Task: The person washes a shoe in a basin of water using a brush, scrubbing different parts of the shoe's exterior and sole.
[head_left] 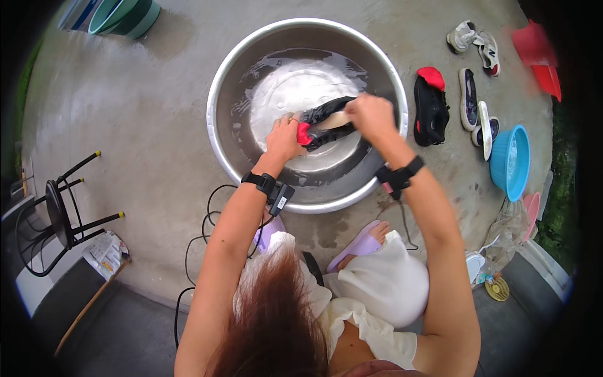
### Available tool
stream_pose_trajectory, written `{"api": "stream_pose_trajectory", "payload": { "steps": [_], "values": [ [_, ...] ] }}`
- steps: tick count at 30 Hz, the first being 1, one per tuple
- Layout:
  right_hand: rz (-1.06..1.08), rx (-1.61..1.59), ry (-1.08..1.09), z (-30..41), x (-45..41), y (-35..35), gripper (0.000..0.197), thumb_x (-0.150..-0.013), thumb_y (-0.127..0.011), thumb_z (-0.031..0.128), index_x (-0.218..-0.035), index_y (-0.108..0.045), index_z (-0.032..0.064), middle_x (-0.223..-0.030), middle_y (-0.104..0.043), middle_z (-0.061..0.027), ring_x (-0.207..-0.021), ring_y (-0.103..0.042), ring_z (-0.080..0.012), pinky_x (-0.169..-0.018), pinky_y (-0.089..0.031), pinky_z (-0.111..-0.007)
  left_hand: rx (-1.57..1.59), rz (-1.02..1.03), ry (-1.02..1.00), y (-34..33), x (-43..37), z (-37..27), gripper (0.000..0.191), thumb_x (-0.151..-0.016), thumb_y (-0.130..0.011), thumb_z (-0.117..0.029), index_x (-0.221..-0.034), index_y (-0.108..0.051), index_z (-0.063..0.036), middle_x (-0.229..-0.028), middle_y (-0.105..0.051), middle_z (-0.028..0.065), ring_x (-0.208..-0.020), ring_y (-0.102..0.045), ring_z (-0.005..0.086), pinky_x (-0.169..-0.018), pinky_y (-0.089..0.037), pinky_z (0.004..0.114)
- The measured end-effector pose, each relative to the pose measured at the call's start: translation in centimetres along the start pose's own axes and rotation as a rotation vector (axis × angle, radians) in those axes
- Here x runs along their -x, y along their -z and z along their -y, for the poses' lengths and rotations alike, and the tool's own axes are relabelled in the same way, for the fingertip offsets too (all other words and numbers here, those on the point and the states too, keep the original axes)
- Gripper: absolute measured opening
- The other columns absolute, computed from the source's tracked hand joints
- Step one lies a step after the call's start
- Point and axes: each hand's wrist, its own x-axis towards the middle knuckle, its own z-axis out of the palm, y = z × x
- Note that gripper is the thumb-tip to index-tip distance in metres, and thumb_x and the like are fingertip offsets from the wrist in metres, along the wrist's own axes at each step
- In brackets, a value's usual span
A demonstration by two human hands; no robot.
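A black shoe with a red part is held low inside a large round metal basin, over shallow water. My left hand grips the shoe's end at the red part, fingers on one side and thumb on the other. My right hand, slightly blurred, is closed at the shoe's other end. Its fingers meet a pale beige piece that lies between the shoe's dark sides. Whether this is a brush or part of the shoe, I cannot tell. The right hand covers that end of the shoe.
Right of the basin stand another black shoe, white sneakers, dark slip-ons and a blue basin with water. A green tub is at upper left, a black stool at left. Cables trail by my feet.
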Motion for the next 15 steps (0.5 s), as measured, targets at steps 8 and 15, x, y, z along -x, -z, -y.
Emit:
{"api": "stream_pose_trajectory", "payload": {
  "steps": [8, 15],
  "values": [
    [0.053, -0.029, 0.013, 0.3, -0.3, 0.5, 0.015, -0.079, -0.074, 0.021, -0.092, -0.078, 0.0144, -0.087, -0.071, -0.0103, -0.082, -0.07, -0.0305, -0.073, -0.055, -0.043, -0.006, 0.08, -0.022, 0.4, -0.2, 2.8, 0.109, -0.051, -0.09, -0.025, -0.149, -0.041, -0.0225, -0.144, -0.049, 0.0088, -0.128, -0.049, 0.0391, -0.104, -0.048, 0.045],
    [-0.095, -0.139, 0.057, 4.7, 0.3, -2.9, 0.005, -0.077, -0.072, 0.018, -0.078, -0.074, 0.0141, -0.08, -0.066, -0.011, -0.077, -0.069, -0.0303, -0.068, -0.053, -0.043, -0.011, 0.153, 0.115, 0.0, -1.3, 3.0, 0.109, -0.05, -0.089, -0.025, -0.149, -0.042, -0.0245, -0.145, -0.047, 0.0063, -0.13, -0.048, 0.0366, -0.103, -0.049, 0.048]
  ]
}}
